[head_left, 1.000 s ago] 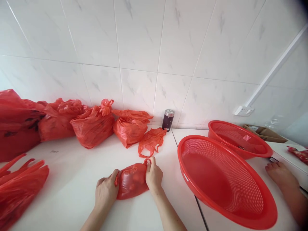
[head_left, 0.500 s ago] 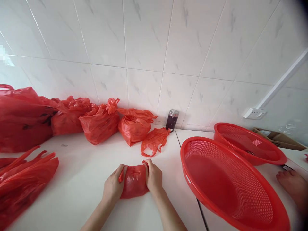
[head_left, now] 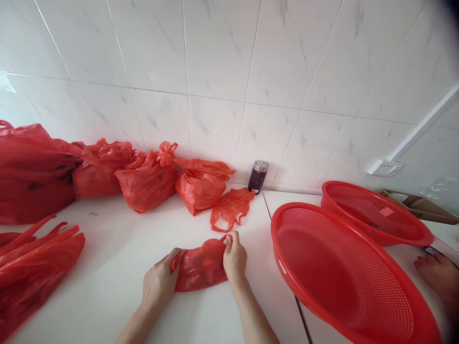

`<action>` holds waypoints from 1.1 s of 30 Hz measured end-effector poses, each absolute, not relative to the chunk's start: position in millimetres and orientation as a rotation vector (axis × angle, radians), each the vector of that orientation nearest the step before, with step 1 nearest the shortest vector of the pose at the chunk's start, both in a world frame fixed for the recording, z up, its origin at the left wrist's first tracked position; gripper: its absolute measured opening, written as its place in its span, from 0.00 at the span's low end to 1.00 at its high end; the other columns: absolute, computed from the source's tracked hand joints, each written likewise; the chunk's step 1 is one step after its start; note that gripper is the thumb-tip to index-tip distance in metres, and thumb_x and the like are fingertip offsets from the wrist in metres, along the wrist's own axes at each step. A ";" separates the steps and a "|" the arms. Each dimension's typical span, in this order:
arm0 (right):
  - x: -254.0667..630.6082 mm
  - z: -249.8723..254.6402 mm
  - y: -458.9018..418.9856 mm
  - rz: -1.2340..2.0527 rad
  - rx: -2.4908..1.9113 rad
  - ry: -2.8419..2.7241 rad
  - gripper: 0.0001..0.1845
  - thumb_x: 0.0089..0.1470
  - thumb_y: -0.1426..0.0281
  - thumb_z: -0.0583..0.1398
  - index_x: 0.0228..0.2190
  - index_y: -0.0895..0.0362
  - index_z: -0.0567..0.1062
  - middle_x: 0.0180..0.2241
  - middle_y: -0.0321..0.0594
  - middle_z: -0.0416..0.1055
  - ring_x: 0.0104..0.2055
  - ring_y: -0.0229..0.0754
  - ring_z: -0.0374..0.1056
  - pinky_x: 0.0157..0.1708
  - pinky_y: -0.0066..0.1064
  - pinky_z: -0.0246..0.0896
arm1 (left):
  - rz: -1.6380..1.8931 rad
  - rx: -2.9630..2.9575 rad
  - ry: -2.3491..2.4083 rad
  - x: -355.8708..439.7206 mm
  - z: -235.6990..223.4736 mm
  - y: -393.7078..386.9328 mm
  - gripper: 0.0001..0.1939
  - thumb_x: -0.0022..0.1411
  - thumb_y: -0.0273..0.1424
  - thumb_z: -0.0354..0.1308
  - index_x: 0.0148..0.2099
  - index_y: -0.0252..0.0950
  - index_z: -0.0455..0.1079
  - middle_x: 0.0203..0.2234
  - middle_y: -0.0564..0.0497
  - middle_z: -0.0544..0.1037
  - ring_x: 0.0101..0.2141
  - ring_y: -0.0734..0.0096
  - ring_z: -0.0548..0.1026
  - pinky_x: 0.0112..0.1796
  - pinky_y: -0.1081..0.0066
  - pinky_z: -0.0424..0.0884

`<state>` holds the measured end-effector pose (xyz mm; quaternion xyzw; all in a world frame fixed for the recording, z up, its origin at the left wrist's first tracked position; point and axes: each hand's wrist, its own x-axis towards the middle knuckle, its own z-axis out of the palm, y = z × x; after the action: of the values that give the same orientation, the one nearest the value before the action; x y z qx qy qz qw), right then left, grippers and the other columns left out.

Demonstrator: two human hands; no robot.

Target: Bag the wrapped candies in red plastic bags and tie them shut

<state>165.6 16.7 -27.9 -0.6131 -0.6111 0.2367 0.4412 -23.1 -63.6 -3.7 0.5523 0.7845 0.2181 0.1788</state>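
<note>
A red plastic bag [head_left: 201, 265] with something inside rests low on the white table [head_left: 143, 306], stretched sideways between my two hands. My left hand [head_left: 159, 276] is closed on its left end, with a bunched bit of red plastic by the thumb. At the other end, my right hand [head_left: 234, 258] pinches the upper right corner of the bag. The contents show only as reddish shapes through the plastic. Just beyond my hands lies a flat red bag [head_left: 233, 206] with its handle loop spread out.
Filled red bags [head_left: 147, 184] line the tiled wall, and more red plastic bags [head_left: 39, 267] lie at left. A dark tumbler [head_left: 258, 177] stands behind the flat bag. Two red baskets [head_left: 322, 267] fill the right side, near another person's hand [head_left: 437, 277] and a cardboard box [head_left: 423, 205].
My hands have moved apart, and the bag between them is now wider and flatter. The left hand shifted left, the right hand slightly right and up.
</note>
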 end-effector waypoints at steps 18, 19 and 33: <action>174.0 -23.2 17.0 0.818 -1.363 -1.244 0.10 0.63 0.59 0.46 0.34 0.51 0.61 0.19 0.30 0.65 0.22 0.42 0.64 0.26 0.29 0.58 | 0.794 1.313 2.183 -55.7 8.0 -89.9 0.23 0.64 0.51 0.39 0.27 0.43 0.64 0.20 0.55 0.72 0.25 0.63 0.72 0.28 0.70 0.67; 173.7 -22.9 17.0 0.830 -1.345 -1.253 0.11 0.63 0.59 0.46 0.35 0.51 0.62 0.19 0.30 0.67 0.22 0.42 0.65 0.26 0.29 0.59 | 0.835 1.326 2.174 -59.3 12.2 -88.2 0.23 0.63 0.50 0.40 0.28 0.42 0.64 0.21 0.54 0.73 0.26 0.63 0.73 0.30 0.69 0.68; 177.6 -23.5 15.0 0.965 -1.169 -1.187 0.20 0.61 0.51 0.49 0.45 0.53 0.63 0.27 0.35 0.71 0.22 0.39 0.68 0.26 0.29 0.64 | 0.705 1.797 1.994 -6.4 52.3 -48.0 0.07 0.57 0.33 0.55 0.36 0.43 0.73 0.30 0.53 0.79 0.33 0.61 0.75 0.34 0.65 0.66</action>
<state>177.6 15.0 -23.5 -0.4983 -0.5059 0.4114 0.5715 -6.4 -48.0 52.3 0.6365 0.7066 0.2498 0.1821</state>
